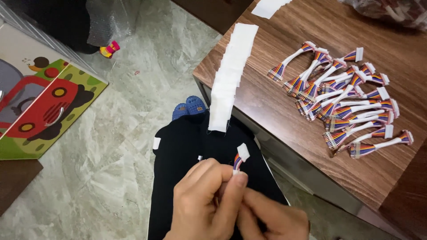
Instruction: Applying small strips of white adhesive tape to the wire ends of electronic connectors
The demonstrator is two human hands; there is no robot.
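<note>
- My left hand and right hand both pinch one wire harness above my lap.
- Its long axis stands near upright, white connector topmost, tilted right.
- Finished harnesses lie on the surface.

Wooden table bearing cable harnesses and white tape strip.

A long strip of white rectangular labels hangs over the near-left table edge. More white labels lie far back. A clear plastic bag sits far right.
</note>
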